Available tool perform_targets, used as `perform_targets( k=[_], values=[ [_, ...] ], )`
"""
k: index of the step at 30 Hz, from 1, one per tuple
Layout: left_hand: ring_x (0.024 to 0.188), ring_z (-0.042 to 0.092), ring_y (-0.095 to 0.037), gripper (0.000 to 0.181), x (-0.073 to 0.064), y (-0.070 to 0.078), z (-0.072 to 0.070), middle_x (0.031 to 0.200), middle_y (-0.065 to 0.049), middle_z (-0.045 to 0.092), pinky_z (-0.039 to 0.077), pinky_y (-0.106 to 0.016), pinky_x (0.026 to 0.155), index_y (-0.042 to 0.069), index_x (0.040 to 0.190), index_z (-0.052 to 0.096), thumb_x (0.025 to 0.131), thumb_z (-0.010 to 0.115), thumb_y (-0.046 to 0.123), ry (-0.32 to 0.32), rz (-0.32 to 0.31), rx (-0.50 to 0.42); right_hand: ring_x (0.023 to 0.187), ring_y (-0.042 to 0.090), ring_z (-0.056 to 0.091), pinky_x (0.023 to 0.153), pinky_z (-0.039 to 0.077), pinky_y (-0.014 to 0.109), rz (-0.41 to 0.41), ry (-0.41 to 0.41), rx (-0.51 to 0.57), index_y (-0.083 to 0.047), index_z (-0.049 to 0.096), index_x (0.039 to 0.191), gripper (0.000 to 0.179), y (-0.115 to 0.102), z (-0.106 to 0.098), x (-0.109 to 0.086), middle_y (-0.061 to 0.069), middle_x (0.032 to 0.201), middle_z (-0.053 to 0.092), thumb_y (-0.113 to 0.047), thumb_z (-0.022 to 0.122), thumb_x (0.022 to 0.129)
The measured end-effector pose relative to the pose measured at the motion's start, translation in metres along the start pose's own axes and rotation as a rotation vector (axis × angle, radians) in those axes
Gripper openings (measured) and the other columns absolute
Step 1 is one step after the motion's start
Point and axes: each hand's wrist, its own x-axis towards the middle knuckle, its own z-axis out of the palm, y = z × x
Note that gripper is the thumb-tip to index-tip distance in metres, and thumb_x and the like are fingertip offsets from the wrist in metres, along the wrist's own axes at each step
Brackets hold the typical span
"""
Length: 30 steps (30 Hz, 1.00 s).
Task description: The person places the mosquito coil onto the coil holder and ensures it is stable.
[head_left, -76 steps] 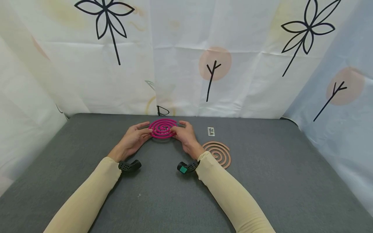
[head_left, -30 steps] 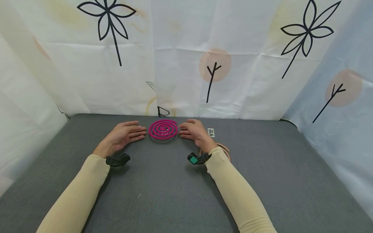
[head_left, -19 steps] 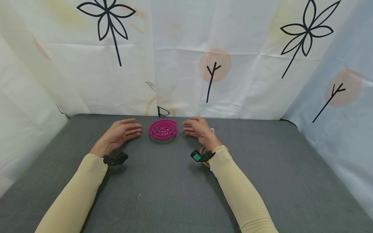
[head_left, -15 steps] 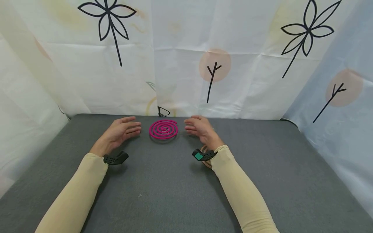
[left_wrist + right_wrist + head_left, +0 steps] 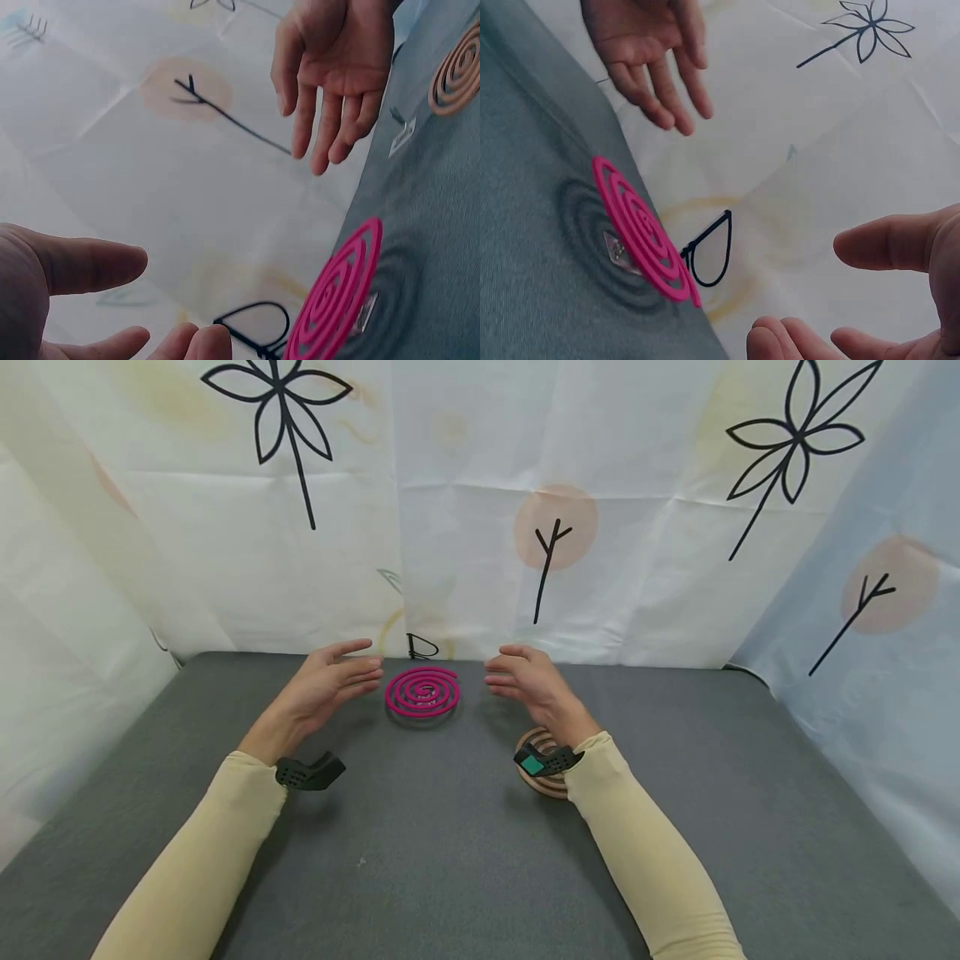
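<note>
A pink mosquito coil [image 5: 422, 716] lies level at the back of the grey table, raised on a small metal stand [image 5: 619, 251], and its shadow falls below it. To its left hovers my left hand [image 5: 318, 689], fingers extended and apart from the coil. My right hand [image 5: 536, 685] is held on the other side, palm turned inward, its relaxed fingers touching nothing. Under the right wrist in the head view lies a tan mosquito coil [image 5: 551, 791], partly covered by the wrist strap and sleeve.
A second small metal stand [image 5: 403, 137] lies flat on the table near the tan coil; the right hand hides it in the head view. A white printed curtain [image 5: 465, 527] hangs behind the table's back edge.
Both hands have let go of the pink coil and drawn apart. Lately they have lifted, the left coming slightly back rightward, the right moving further right. The pink coil stays in place.
</note>
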Motion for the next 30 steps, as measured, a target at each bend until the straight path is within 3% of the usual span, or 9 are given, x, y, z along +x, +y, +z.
perform_targets(
  k=[7, 19, 25, 30],
  values=[
    [0.11, 0.062, -0.011, 0.064, -0.005, 0.005, 0.024, 0.15, -0.023, 0.042, 0.046, -0.036, 0.108, 0.002, 0.159, 0.026, 0.105, 0.057, 0.012, -0.052, 0.05, 0.062, 0.133, 0.043, 0.049, 0.106, 0.048, 0.042, -0.066, -0.033, -0.08, -0.002, 0.031, 0.157, 0.063, -0.001, -0.018, -0.018, 0.023, 0.146, 0.049, -0.011, 0.06, 0.102],
    [0.109, 0.065, -0.014, 0.064, -0.009, -0.001, 0.058, 0.15, -0.029, 0.043, 0.046, -0.044, 0.107, 0.001, 0.156, 0.032, 0.1, 0.061, 0.007, -0.146, 0.079, 0.063, 0.13, 0.041, 0.05, 0.108, 0.045, 0.046, -0.15, -0.058, -0.18, -0.002, 0.029, 0.157, 0.06, 0.005, -0.055, -0.044, 0.026, 0.145, 0.048, -0.013, 0.058, 0.105],
    [0.124, 0.058, -0.034, 0.06, -0.012, -0.007, 0.074, 0.145, -0.027, 0.049, 0.05, -0.04, 0.103, -0.001, 0.153, 0.036, 0.099, 0.063, 0.005, -0.177, 0.079, 0.077, 0.125, 0.03, 0.057, 0.107, 0.047, 0.042, -0.168, -0.06, -0.222, 0.001, 0.029, 0.156, 0.057, 0.011, -0.076, -0.056, 0.032, 0.147, 0.044, -0.013, 0.055, 0.106],
    [0.127, 0.055, -0.039, 0.057, -0.013, -0.012, 0.085, 0.142, -0.026, 0.052, 0.052, -0.039, 0.101, -0.003, 0.151, 0.039, 0.1, 0.063, 0.006, -0.205, 0.092, 0.124, 0.119, 0.022, 0.06, 0.105, 0.049, 0.042, -0.174, -0.058, -0.263, 0.001, 0.03, 0.155, 0.06, 0.02, -0.093, -0.063, 0.031, 0.147, 0.044, -0.012, 0.058, 0.105]
  ],
)
